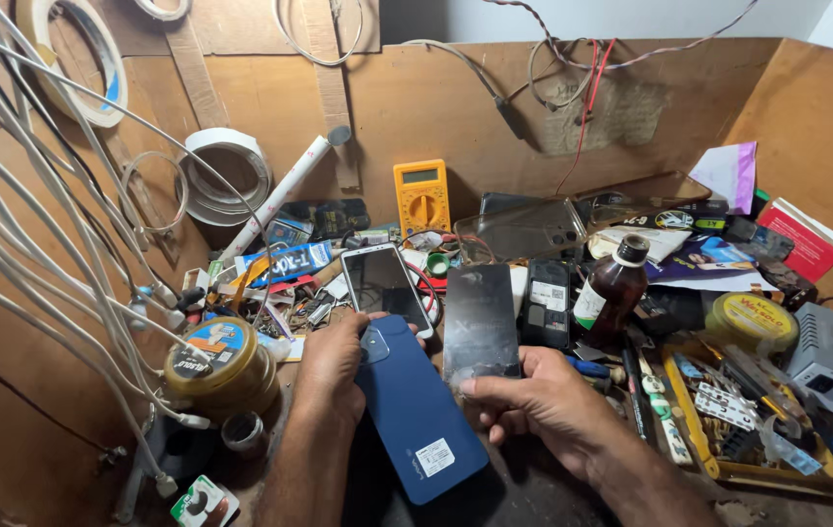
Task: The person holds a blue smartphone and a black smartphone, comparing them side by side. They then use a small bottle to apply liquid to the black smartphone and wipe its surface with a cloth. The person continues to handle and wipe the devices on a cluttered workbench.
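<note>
two hands hold phone parts over a crowded repair bench.

the left hand [334, 366] grips the top of a blue phone [416, 415] lying back up, its long axis slanting from upper left to lower right. the right hand [543, 405] pinches the lower edge of a dark glass panel [480, 322], upright just beside the phone. little free room: a white phone [382, 283], brown bottle [616, 283] and yellow multimeter [422, 198] crowd behind, a tool tray [729, 429] at right. brown board walls enclose the bench.
</note>
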